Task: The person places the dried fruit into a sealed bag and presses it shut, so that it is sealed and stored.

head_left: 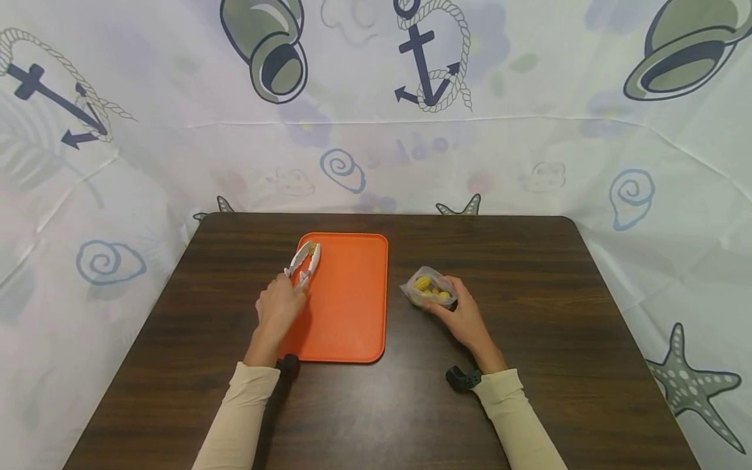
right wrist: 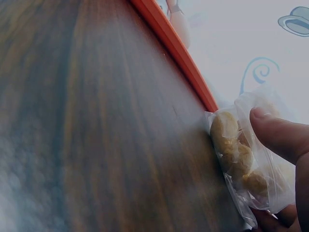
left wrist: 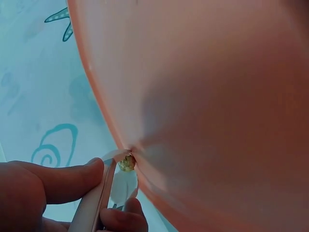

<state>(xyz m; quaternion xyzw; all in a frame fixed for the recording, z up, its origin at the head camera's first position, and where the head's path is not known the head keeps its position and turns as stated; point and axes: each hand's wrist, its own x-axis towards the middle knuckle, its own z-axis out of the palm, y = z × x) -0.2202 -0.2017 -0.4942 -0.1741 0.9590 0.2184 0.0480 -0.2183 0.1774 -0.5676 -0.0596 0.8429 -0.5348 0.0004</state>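
My left hand (head_left: 279, 303) grips a pair of white tongs (head_left: 303, 281) over the far left corner of an orange tray (head_left: 352, 294). Pinched between the tong tips is a small lumpy yellowish-brown piece (left wrist: 127, 163), close to the tray's rim. To the right of the tray, my right hand (head_left: 468, 320) holds a clear plastic bag (head_left: 416, 297), thumb on one side and fingers on the other. Several lumpy yellow pieces (head_left: 422, 283) show through the bag's open top; their exact kind cannot be told.
The tray lies on a dark wood-grain table (head_left: 517, 261). Behind and beside it hangs a pale cloth (head_left: 529, 156) printed with anchors, shells and starfish. Black bands or devices, such as the wrist device (head_left: 463, 378), sit at both wrists.
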